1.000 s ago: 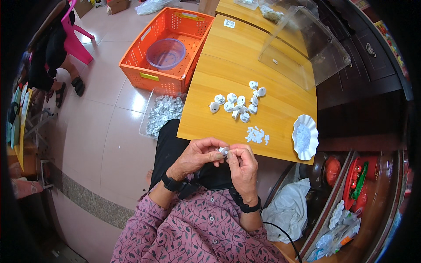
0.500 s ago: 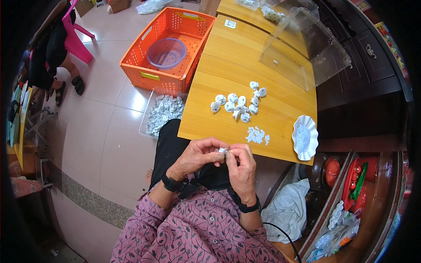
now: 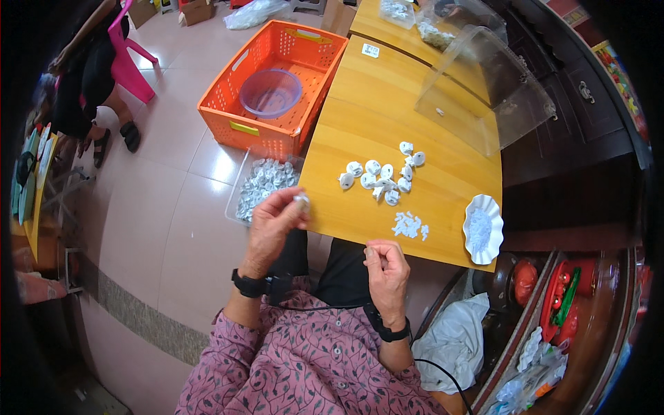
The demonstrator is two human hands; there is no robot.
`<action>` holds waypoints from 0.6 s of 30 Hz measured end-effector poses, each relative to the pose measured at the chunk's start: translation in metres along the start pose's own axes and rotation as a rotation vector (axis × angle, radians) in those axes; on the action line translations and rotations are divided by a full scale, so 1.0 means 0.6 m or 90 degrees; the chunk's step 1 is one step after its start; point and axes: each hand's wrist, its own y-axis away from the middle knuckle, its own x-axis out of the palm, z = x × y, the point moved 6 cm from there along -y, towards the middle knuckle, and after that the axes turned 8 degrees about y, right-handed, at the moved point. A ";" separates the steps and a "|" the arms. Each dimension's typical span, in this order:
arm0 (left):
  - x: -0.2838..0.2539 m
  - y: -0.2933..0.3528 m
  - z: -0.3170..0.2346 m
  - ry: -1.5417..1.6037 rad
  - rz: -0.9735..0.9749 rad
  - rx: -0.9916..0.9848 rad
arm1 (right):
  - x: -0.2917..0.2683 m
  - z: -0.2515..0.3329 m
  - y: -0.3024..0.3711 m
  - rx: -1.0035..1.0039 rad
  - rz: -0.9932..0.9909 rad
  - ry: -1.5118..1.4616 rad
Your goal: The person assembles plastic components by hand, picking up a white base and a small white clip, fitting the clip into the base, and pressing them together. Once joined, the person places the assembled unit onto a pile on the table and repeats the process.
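Note:
My left hand (image 3: 268,228) pinches a small white plastic part (image 3: 302,201) between thumb and fingers. It is over the near left corner of the wooden table (image 3: 346,221), beside a clear bin (image 3: 232,202) heaped with similar white parts (image 3: 271,177). By the table's front edge my right hand (image 3: 388,275) is closed, thumb against fingers; whatever it may hold is too small to make out. Several round white plastic parts (image 3: 382,173) lie in a loose cluster on the table. Nearer the front edge is a little pile of tiny whitish pieces (image 3: 408,225).
A scalloped white dish (image 3: 494,243) of tiny pieces stands at the table's right edge. Behind it leans a clear plastic box (image 3: 477,104). An orange crate (image 3: 214,117) holding a purple-rimmed bowl (image 3: 270,93) sits left of the table. A person (image 3: 90,83) is at the far left.
My hands, together over my lap before, have come apart. The left has carried the white part left and up toward the bin; the right has shifted slightly right and down.

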 end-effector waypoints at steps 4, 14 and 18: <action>-0.079 -0.043 -0.024 -0.100 -0.150 0.069 | -0.001 -0.002 -0.001 -0.008 -0.010 0.023; -0.052 -0.081 -0.034 -0.387 -0.211 0.237 | -0.015 -0.002 -0.003 -0.098 -0.104 0.153; 0.074 -0.061 -0.049 -0.544 -0.095 0.383 | -0.029 -0.021 -0.002 -0.099 -0.165 0.272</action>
